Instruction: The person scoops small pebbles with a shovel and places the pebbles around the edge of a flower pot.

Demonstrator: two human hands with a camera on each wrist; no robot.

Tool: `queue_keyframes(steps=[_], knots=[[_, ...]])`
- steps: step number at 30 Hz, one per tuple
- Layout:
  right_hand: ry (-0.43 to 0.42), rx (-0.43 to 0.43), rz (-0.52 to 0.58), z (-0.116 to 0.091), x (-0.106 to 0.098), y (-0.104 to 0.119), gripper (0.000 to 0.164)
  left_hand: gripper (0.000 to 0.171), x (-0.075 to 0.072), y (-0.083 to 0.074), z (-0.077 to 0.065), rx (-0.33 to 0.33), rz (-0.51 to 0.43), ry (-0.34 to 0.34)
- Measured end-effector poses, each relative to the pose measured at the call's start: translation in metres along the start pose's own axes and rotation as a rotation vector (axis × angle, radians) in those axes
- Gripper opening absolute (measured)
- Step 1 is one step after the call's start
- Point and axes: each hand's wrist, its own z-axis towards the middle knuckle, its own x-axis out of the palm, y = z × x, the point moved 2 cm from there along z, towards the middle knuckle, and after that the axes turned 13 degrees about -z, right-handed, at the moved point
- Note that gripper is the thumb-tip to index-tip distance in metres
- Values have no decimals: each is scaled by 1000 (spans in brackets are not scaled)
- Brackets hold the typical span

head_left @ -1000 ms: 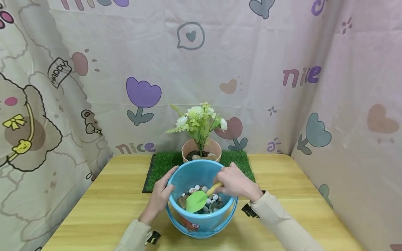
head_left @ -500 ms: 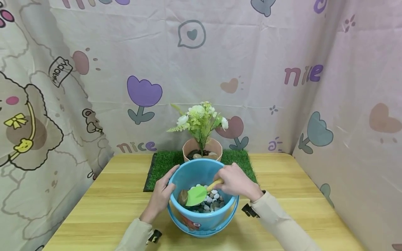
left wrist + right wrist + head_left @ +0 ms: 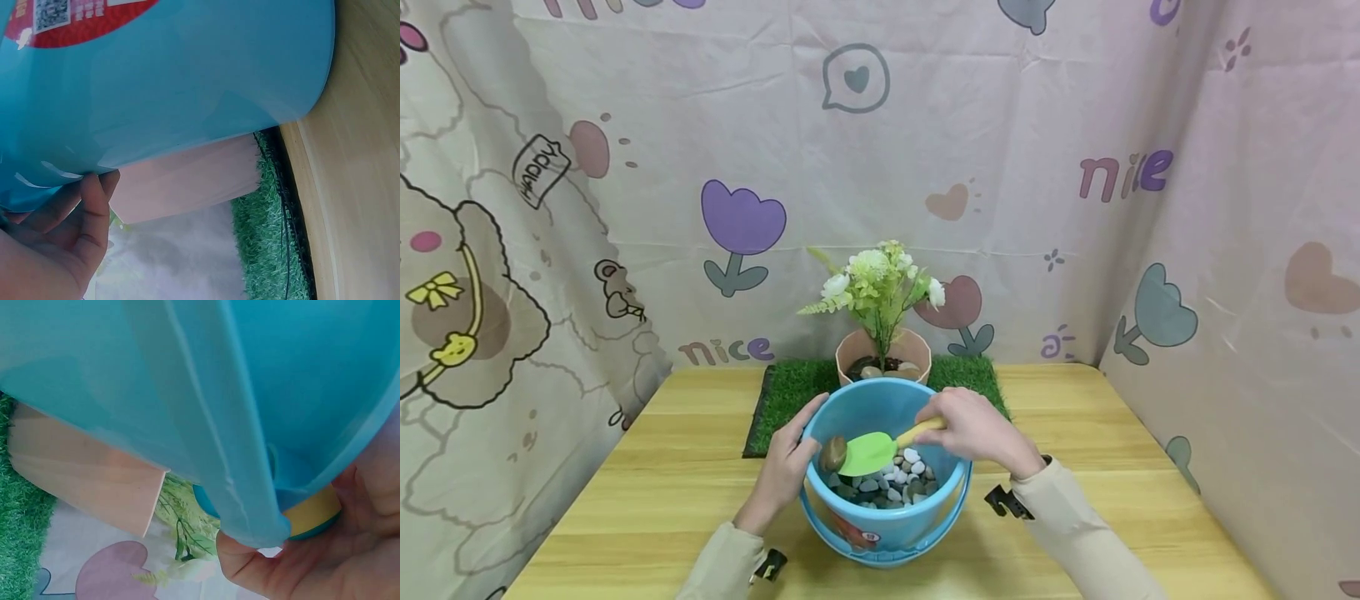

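In the head view a blue bucket [image 3: 880,521] stands on the table, with pebbles [image 3: 910,475] in its bottom. My left hand [image 3: 784,471] grips its left rim, thumb on the near side; the left wrist view has the fingertips [image 3: 100,187] against the outer wall. Above the pebbles, my right hand [image 3: 973,425] holds a small garden trowel by its yellow handle [image 3: 917,431]. The trowel's green blade [image 3: 868,454] points left inside the bucket. A large brown stone [image 3: 832,454] is at the blade's tip, by the left inner wall. The right wrist view shows the handle's end [image 3: 315,512] in my hand.
Behind the bucket, a pink pot [image 3: 847,354] with white artificial flowers [image 3: 868,267] and stones stands on a green turf mat [image 3: 797,400]. A patterned cloth [image 3: 1022,167] hangs around the wooden table [image 3: 700,467]. The bucket's blue handle [image 3: 958,517] hangs down at its front.
My right hand has shifted slightly right, and the trowel blade has risen and levelled out. The brown stone is higher against the left inner wall, uncovering more pebbles. My left hand stays at the rim.
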Motion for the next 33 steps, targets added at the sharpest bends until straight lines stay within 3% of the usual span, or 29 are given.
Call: queue_keyframes(steps=[19, 33], knots=[[-173, 86, 43, -10, 5, -6, 14, 64, -1, -1, 0, 5, 6, -15], [-236, 141, 50, -21, 9, -7, 14, 62, 1, -1, 0, -12, -2, -20]])
